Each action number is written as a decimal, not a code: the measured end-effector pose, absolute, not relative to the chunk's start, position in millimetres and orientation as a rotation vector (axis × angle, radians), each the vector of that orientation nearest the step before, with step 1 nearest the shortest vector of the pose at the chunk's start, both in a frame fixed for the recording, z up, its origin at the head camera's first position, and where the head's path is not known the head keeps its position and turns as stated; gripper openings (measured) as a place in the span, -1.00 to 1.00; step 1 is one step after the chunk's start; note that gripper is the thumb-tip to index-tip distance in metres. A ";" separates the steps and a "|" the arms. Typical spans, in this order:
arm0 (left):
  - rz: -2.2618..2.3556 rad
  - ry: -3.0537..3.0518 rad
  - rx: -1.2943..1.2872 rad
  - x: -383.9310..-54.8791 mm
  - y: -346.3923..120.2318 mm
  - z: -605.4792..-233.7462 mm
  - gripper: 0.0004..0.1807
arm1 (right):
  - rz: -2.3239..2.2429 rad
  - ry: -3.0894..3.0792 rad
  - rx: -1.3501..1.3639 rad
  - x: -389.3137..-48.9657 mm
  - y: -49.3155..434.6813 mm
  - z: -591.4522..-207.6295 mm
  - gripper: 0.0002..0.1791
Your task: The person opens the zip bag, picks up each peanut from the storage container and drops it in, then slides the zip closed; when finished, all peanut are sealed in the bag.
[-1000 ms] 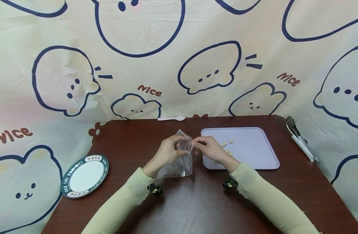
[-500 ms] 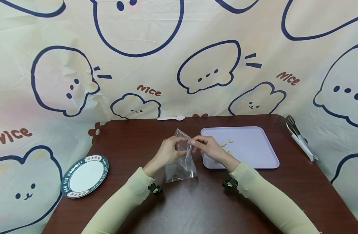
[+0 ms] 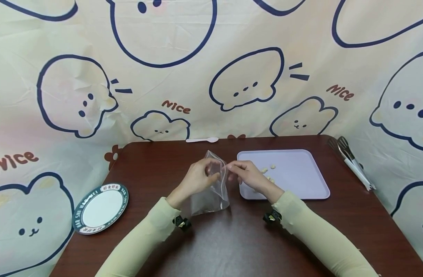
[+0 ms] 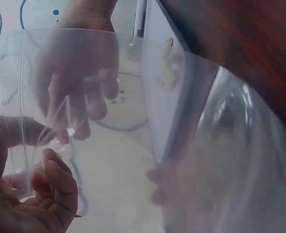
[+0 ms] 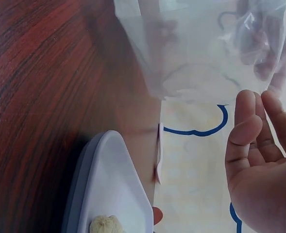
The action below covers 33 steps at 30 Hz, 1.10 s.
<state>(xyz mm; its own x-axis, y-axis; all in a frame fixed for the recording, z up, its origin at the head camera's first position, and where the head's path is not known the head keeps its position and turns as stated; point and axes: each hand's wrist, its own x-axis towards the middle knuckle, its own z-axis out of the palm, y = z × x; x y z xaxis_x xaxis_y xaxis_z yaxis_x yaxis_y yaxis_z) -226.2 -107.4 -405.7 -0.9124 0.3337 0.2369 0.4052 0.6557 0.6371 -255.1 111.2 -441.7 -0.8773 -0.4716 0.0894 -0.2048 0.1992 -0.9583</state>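
Bag point(image 3: 210, 201) swung slightly left at its bottom since the earlier frame. We had it over the tabletop point(image 3: 218, 246), left of the tray point(image 3: 298, 177): left hand point(image 3: 197, 177) gripping it, right hand point(image 3: 248, 175) pinching its rim.

Legible text, head view: printed backdrop point(image 3: 194, 86) and plate point(image 3: 100, 209), located relative to the table point(image 3: 211, 250).
Backdrop bears the word "Nice" three times, in reddish-brown, hand-drawn-style letters: one "Nice" point(image 3: 177, 107) above the table's far edge, left of its middle, line slanting slightly down to the right; a second above the table's far right corner, slanting down to the right more steeply; a third, larger, beyond the table's left side, line rising to the right. Plate, at the table's left edge, carries white Latin capitals on its green rim; "HAO SHI" reads along the outer left, remainder uncertain. Two pale rim panels hold Chinese characters; 好 seems to recur, others too small to read surely.
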 end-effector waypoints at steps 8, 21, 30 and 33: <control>-1.101 -2.766 -0.639 -225.2 -107.0 -406.5 -0.63 | -1.764 2.273 -0.642 -255.1 110.5 -444.5 -0.71; -1.053 -2.784 -0.621 -226.0 -105.4 -405.5 -0.64 | -1.770 2.367 -0.735 -253.8 109.1 -440.8 -0.70; -1.025 -2.827 -0.598 -226.7 -105.2 -405.6 -0.66 | -1.696 2.414 -0.843 -238.0 108.8 -415.1 -0.73; -1.023 -2.844 -0.567 -227.0 -104.8 -405.7 -0.67 | -1.704 2.412 -0.830 -234.3 108.4 -409.8 -0.75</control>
